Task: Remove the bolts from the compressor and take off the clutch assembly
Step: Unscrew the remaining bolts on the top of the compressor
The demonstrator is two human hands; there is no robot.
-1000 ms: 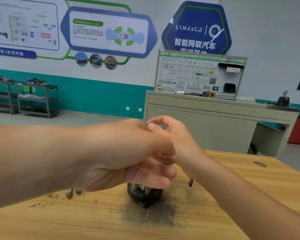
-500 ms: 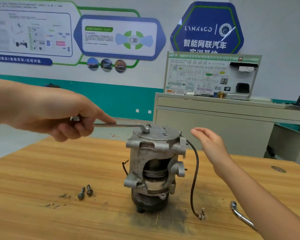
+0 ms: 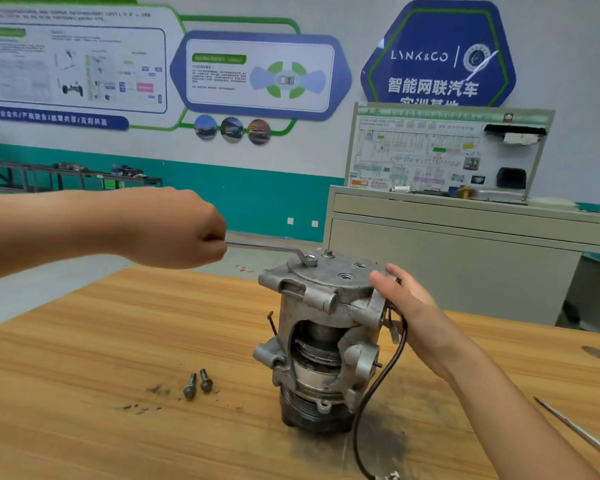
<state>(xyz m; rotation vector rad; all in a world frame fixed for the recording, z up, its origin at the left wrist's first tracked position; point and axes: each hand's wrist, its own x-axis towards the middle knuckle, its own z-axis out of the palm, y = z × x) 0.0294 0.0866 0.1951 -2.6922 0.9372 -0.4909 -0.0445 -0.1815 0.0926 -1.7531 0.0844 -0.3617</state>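
Observation:
A grey metal compressor (image 3: 321, 344) stands upright on the wooden table (image 3: 84, 358), its dark clutch end down. My left hand (image 3: 184, 228) grips the handle of a wrench (image 3: 267, 249) whose ring end sits on a bolt (image 3: 310, 260) on the compressor's top plate. A second bolt (image 3: 327, 252) stands just behind it. My right hand (image 3: 404, 303) rests against the right side of the compressor's top, fingers spread on the housing. Two removed bolts (image 3: 198, 384) lie on the table to the left of the compressor.
A black cable (image 3: 378, 393) hangs from the compressor's right side down to the table. A thin metal tool (image 3: 575, 429) lies at the right edge of the table. A grey cabinet (image 3: 447, 258) with a wiring display board stands behind the table.
My right hand moved from the air onto the compressor's right side. My left hand stays on the wrench, whose ring end sits on the top bolt; the view came closer.

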